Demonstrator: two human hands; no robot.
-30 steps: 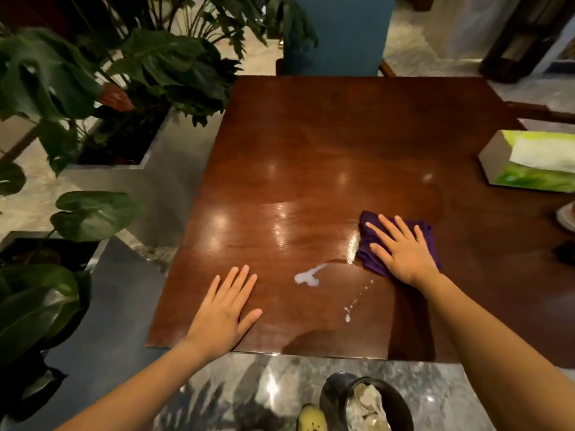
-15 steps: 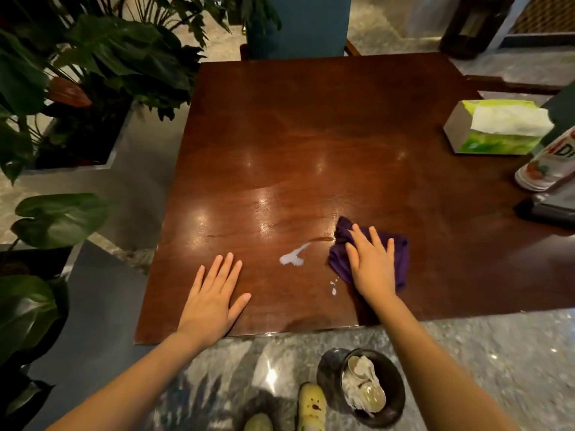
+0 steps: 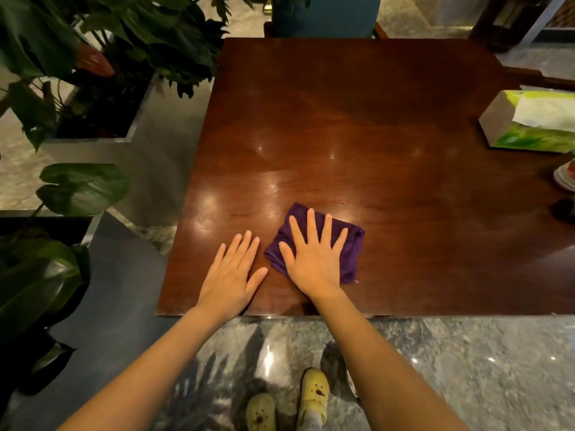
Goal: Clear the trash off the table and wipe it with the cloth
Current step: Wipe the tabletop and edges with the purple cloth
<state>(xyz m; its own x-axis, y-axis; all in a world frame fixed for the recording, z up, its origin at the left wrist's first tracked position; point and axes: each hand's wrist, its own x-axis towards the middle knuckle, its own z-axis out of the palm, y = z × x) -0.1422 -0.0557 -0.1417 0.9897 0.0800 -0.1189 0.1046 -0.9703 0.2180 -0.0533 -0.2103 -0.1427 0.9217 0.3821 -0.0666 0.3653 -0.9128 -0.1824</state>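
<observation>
- Dark brown table [image 3: 373,135] fills the middle of the view; its glossy top reflects several spots of light, and it stands on a grey stone floor [image 3: 466,368].
- Purple cloth [image 3: 353,244] lies crumpled on the table, near the front edge and a little left of the middle.
- Right hand [image 3: 311,262] lies flat on the cloth with fingers straight and spread; it presses down and grips nothing.
- Left hand [image 3: 230,275] lies flat on the wood just beside the cloth, fingers straight, holding nothing.
- Green tissue box [image 3: 529,132] stands at the right edge of the table, well apart from the cloth.
- Leafy plants [image 3: 109,42] stand to the left of the table.
- Two yellow shoes [image 3: 314,393] show on the floor between the forearms.
</observation>
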